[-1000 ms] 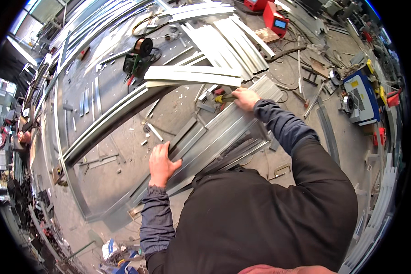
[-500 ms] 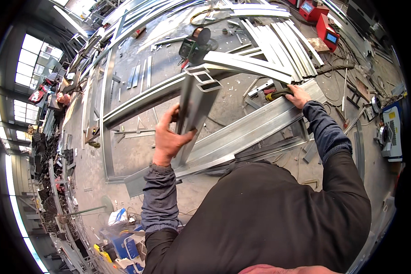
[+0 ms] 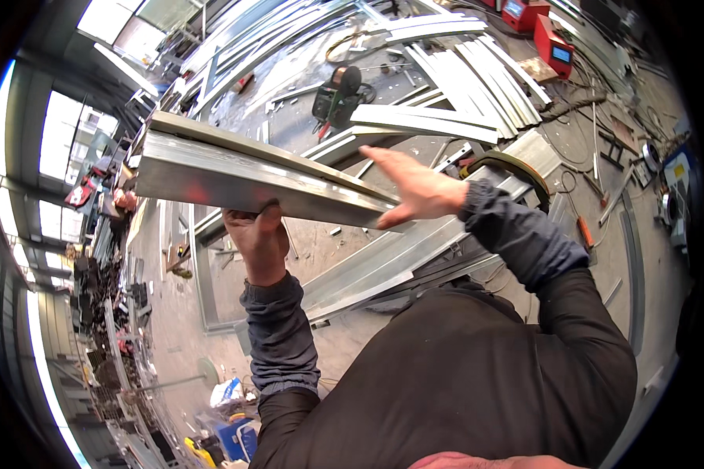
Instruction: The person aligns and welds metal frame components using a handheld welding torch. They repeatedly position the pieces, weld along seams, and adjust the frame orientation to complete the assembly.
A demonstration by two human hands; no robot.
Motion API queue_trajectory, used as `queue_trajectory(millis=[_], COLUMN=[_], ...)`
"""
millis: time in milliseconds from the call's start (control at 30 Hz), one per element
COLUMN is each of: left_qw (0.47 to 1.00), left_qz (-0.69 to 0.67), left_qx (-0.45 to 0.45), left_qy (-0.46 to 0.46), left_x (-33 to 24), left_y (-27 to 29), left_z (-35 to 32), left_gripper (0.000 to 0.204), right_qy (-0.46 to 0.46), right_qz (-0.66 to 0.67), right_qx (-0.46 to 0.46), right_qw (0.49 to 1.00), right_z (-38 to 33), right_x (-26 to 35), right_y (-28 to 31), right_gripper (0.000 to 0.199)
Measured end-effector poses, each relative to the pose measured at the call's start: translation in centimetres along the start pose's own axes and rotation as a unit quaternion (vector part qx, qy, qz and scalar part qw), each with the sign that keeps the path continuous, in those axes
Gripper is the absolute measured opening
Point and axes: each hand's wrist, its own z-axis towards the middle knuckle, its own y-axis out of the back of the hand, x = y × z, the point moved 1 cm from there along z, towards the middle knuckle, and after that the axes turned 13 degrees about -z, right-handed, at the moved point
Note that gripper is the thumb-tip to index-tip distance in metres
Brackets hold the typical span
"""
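My left hand (image 3: pixel 258 238) is closed around two grey rectangular steel tubes (image 3: pixel 211 176), which lie side by side and are raised above the floor, roughly level. At their right end my right hand (image 3: pixel 422 187) is spread, thumb and fingers apart on either side of the tubes; whether it touches them I cannot tell. Below the tubes a wide galvanized metal channel (image 3: pixel 360 270) runs diagonally in front of my body. A dark curved cable-like piece with some yellow (image 3: pixel 516 164) lies by my right wrist, its far part hidden.
A wire-spool machine (image 3: pixel 338 98) stands on the floor ahead. Long pale metal profiles (image 3: pixel 477 86) are laid out beyond it. Red machines with screens (image 3: pixel 553 48) stand at the far right among cables. An orange-handled tool (image 3: pixel 584 231) lies right of me. Blue items (image 3: pixel 238 438) sit lower left.
The two tubes have swung from upright to nearly level, their open ends turned left. My right hand has left the dark cable-like piece and moved left to the tubes' end.
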Motion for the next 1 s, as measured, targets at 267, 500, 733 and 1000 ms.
queue_trajectory(millis=[267,500,733,1000], left_qw=[0.996,0.981,0.903,0.772], left_qz=[0.000,0.087,0.247,0.472], left_qx=[0.060,0.120,0.226,0.279], left_qy=[0.064,0.129,0.271,0.323], left_x=[1.5,4.1,16.4,24.8], left_y=[-0.9,-3.8,-3.6,-1.5], left_z=[0.2,4.3,2.1,-15.2], left_gripper=[0.094,0.108,0.099,0.101], right_qy=[-0.052,-0.122,-0.232,-0.419], right_qz=[0.142,0.137,0.319,0.279], right_qx=[-0.072,-0.150,-0.153,-0.116], right_qw=[0.986,0.971,0.906,0.856], right_z=[-2.6,-6.0,-6.4,-8.9], right_x=[0.8,1.1,-9.5,-34.0], right_y=[-4.6,-2.1,7.4,18.5], right_gripper=[0.086,0.091,0.080,0.063])
